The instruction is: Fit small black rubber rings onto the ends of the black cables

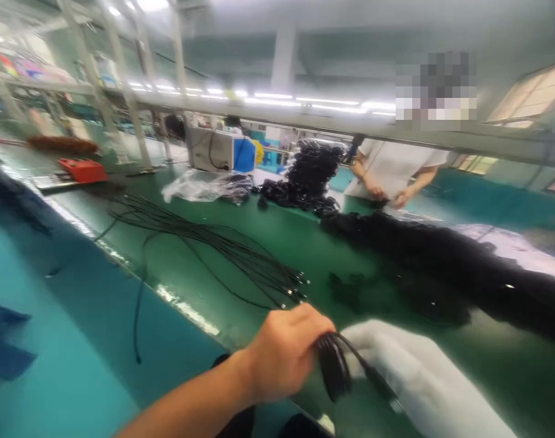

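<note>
My bare left hand (286, 347) is closed around one side of a coiled black cable (335, 368), held above the near edge of the green tabletop. On the coil's other side is my right hand (405, 359) in a white glove, its fingers curled against the cable and partly hidden behind it. A loose end of the cable with a plug (391, 395) hangs across the glove, blurred. Just beyond my left hand lies a bundle of long, straight black cables (213, 243), their metal-tipped ends towards me. One strand droops over the table edge.
A long heap of black cables (423, 255) lies along the right, with stacked coils (311, 173) behind. Across the table a person (396, 170) in white handles something dark. A clear plastic bag (199, 185), a red device (83, 171) and a blue-and-white machine (220, 151) stand farther off.
</note>
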A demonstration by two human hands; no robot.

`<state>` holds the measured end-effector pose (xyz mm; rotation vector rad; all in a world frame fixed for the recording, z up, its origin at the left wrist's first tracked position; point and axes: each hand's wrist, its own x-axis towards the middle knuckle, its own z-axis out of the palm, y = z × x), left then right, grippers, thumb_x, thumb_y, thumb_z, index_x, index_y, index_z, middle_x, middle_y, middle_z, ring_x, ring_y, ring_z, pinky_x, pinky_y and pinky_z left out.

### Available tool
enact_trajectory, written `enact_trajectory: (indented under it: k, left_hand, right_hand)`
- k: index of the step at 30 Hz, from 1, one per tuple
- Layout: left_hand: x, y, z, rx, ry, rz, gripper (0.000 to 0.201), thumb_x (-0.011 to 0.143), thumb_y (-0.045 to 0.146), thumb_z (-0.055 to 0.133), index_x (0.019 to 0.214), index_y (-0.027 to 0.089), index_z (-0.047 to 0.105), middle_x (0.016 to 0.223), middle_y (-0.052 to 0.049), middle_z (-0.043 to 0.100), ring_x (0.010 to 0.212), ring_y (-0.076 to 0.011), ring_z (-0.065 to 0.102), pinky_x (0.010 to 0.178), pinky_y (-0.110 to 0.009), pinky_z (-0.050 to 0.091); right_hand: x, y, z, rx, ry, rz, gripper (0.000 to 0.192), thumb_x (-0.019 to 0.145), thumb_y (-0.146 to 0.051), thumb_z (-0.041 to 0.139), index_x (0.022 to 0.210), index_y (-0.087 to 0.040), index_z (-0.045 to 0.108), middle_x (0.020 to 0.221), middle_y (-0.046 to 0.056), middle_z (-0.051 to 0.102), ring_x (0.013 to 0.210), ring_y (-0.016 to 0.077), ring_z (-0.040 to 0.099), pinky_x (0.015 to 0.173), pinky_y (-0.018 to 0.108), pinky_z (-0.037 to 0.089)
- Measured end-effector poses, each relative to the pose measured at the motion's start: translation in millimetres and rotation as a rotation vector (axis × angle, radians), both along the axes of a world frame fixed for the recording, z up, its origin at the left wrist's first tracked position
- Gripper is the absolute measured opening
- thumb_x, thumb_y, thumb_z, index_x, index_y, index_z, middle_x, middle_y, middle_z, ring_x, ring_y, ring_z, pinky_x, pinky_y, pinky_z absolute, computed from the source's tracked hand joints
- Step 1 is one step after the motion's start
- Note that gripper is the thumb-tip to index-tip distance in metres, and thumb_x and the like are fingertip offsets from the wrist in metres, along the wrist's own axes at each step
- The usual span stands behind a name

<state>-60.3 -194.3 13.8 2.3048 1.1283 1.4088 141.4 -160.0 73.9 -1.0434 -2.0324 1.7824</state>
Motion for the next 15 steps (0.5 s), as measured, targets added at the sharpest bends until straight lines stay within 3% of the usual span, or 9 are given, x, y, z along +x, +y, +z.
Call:
enact_trajectory:
  k: [3, 6, 10, 15]
  left_hand:
    - [-4, 6, -1.0, -0.129, 0.039, 0.016, 0.024, 0.085, 0.008, 0.039, 0.096, 0.016, 0.058, 0.085, -0.006, 0.061, 0.076, -0.0141, 0.057, 0.068, -0.023, 0.046]
    - [-5, 9, -2.4, -0.186, 0.067, 0.006, 0.028, 0.083, 0.006, 0.040, 0.101, 0.017, 0.058, 0.088, -0.004, 0.059, 0.078, -0.0141, 0.056, 0.070, -0.024, 0.045]
    - [-6, 11, -0.5, -0.225, 0.091, -0.012, 0.030, 0.082, 0.006, 0.040, 0.104, 0.017, 0.058, 0.089, -0.004, 0.058, 0.078, -0.0136, 0.056, 0.070, -0.023, 0.044]
    - [-4, 15, 4.4, -0.289, 0.088, 0.038, 0.026, 0.084, 0.009, 0.041, 0.099, 0.018, 0.060, 0.087, -0.003, 0.059, 0.076, -0.0130, 0.055, 0.070, -0.023, 0.043]
  right_hand:
    - [-3, 8, 1.7, 0.074, -0.001, -0.102, 0.057, 0.082, -0.055, 0.053, 0.128, -0.023, 0.049, 0.120, 0.012, 0.057, 0.112, 0.0343, 0.052, 0.092, 0.048, 0.043]
    - [-13, 16, -8.2, 0.102, 0.022, -0.044, 0.068, 0.068, -0.047, 0.071, 0.128, -0.023, 0.049, 0.118, 0.010, 0.058, 0.108, 0.0326, 0.052, 0.091, 0.048, 0.043]
    - [-26, 29, -24.4, -0.052, 0.152, 0.208, 0.052, 0.071, -0.037, 0.070, 0.118, -0.019, 0.054, 0.104, 0.006, 0.060, 0.097, 0.0254, 0.057, 0.084, 0.042, 0.048]
    - [-39, 34, -38.0, -0.055, 0.219, 0.120, 0.040, 0.063, -0.017, 0.076, 0.098, -0.017, 0.059, 0.098, 0.004, 0.061, 0.095, 0.0234, 0.058, 0.084, 0.040, 0.049]
